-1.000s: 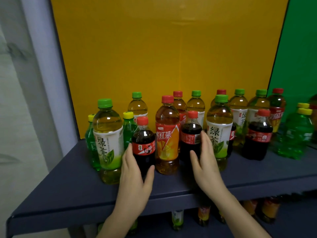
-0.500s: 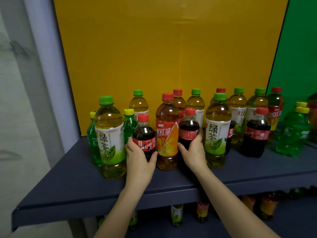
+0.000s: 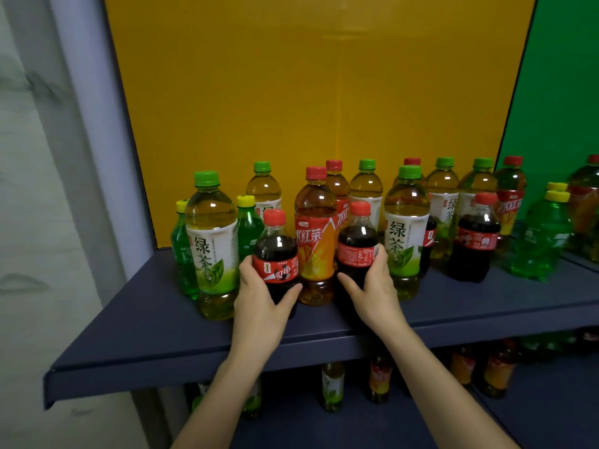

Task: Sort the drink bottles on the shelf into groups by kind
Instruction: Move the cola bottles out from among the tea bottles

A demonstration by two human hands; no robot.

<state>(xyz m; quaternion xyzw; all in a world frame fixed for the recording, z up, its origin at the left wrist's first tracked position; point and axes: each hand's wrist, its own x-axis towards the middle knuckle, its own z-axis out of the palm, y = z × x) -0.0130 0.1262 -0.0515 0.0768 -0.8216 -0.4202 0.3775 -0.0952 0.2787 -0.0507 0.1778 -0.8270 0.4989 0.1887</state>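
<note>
Head camera looks down on a dark blue shelf. Nearest its front edge, the left hand wraps around a small red-capped cola bottle, thumb under its red label. The right hand clasps a 2nd cola bottle likewise. Whether either is lifted cannot be told. Between the 2 stands an orange-labelled bottle reading 冰红茶. A left green tea bottle marked 绿茶 stands toward the left edge, a right green tea bottle beside the right hand. A 3rd cola stands farther right. Along the back edge, back-row tea bottles line a yellow panel.
</note>
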